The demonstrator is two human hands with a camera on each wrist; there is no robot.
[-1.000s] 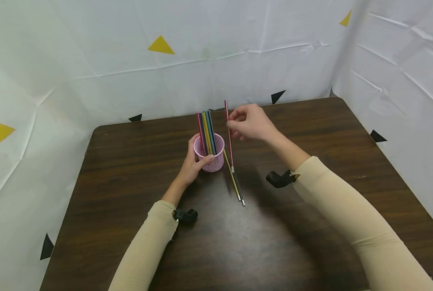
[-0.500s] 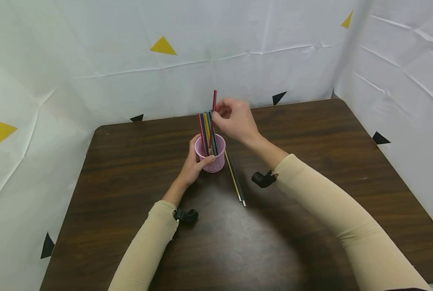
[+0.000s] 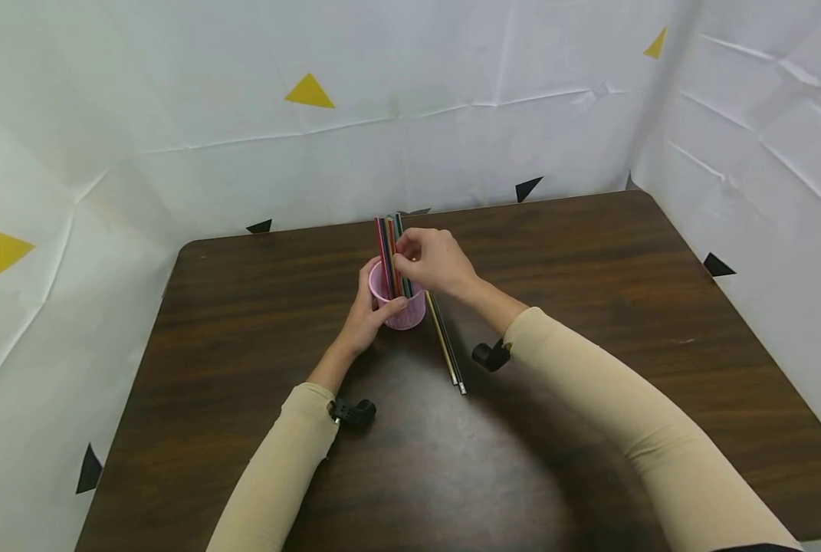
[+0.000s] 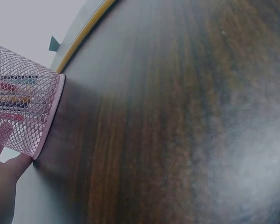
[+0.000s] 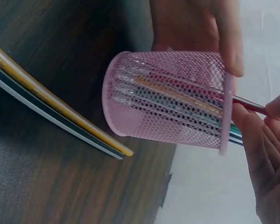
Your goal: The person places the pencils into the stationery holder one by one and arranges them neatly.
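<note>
A pink mesh cup (image 3: 403,310) stands near the middle of the dark wooden table (image 3: 589,307), with several coloured pencils (image 3: 386,241) upright in it. My left hand (image 3: 367,313) grips the cup's near-left side, thumb on its front. My right hand (image 3: 429,262) hovers at the cup's rim and pinches a red pencil (image 5: 251,106) whose lower part is inside the cup (image 5: 172,100). In the right wrist view the left hand's fingers (image 5: 210,28) wrap the cup's far wall. Only the cup (image 4: 19,112) and a bit of left hand show in the left wrist view.
A yellow pencil (image 3: 441,334) and a dark pencil (image 3: 449,346) lie side by side on the table just right of the cup, also seen in the right wrist view as the two pencils (image 5: 51,109). White sheet walls (image 3: 451,100) close in the table's back and sides.
My right hand carried the red pencil from right of the cup to above it, then lowered it in among the others. The left hand kept its hold on the cup.
</note>
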